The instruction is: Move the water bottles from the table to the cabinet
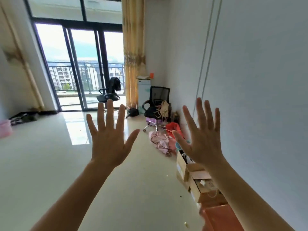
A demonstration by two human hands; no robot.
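Item one: the left hand [109, 144], seen left of and below the black mesh chair [159, 97]. It is bare, with five slender fingers. The wrist and forearm are uncovered down to the lower frame edge.

Item two: the right hand [202, 144], seen right of and below the same chair. It is bare, with five slender fingers, and the forearm is likewise uncovered. Nail detail on both hands is too blurred to record.

Home: balcony doors [80, 67], curtain [133, 52] (floor clutter).
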